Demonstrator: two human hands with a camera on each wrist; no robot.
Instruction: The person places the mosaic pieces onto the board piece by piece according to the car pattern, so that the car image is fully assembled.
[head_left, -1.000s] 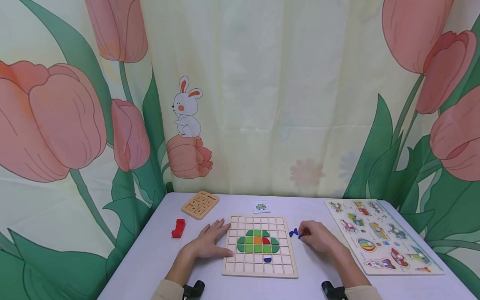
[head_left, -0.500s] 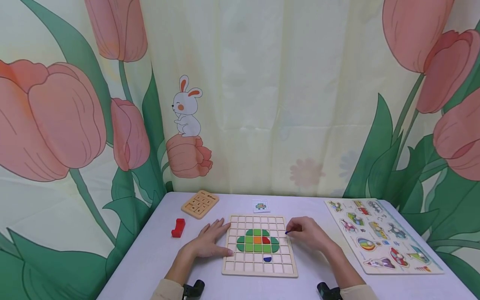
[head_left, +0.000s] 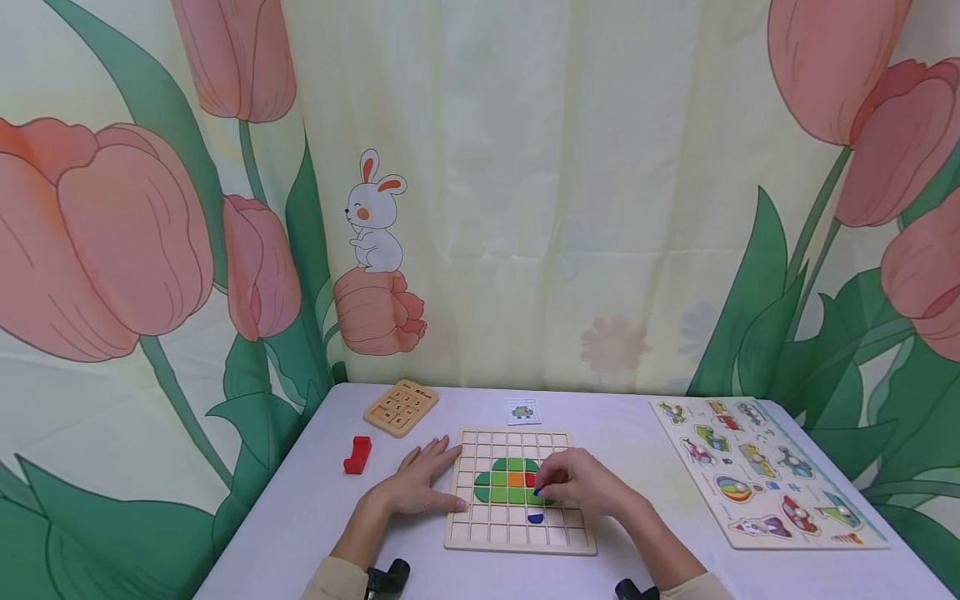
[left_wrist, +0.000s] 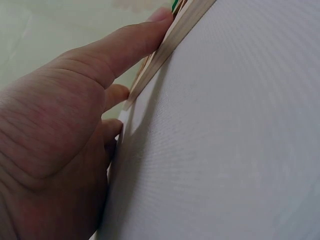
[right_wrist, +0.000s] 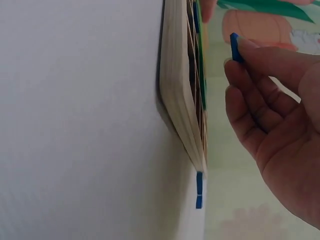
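On the pale table (head_left: 315,508), in front of a tulip-printed curtain (head_left: 525,208), lies the wooden grid board (head_left: 520,537), flat and square, its middle cells filled with green tiles (head_left: 498,487) around an orange one and a red one; one blue piece (head_left: 535,518) sits alone in a cell nearer the person; to the right, well apart, rests a picture peg puzzle (head_left: 757,475); at the far left a small wooden keypad toy (head_left: 401,407) and a red block (head_left: 357,455); a small pattern card (head_left: 522,411) lies just beyond the board.

The left hand (head_left: 416,487) lies flat with straight fingers, its fingertips (left_wrist: 160,15) pressed against the board's left edge, holding nothing; the right hand (head_left: 585,483) hovers over the board's right half, thumb and forefinger closed narrowly on a small blue piece (right_wrist: 235,47); the remaining fingers curl loosely beneath; another blue piece (right_wrist: 199,190) shows on the table past the board's edge in the right wrist view.

The pinched piece looks thin, rigid and very light, probably painted wood, so smooth enough to slip; it is best taken by its flat faces or opposite edges with two fingertips, as here; it seems sturdy, not fragile.
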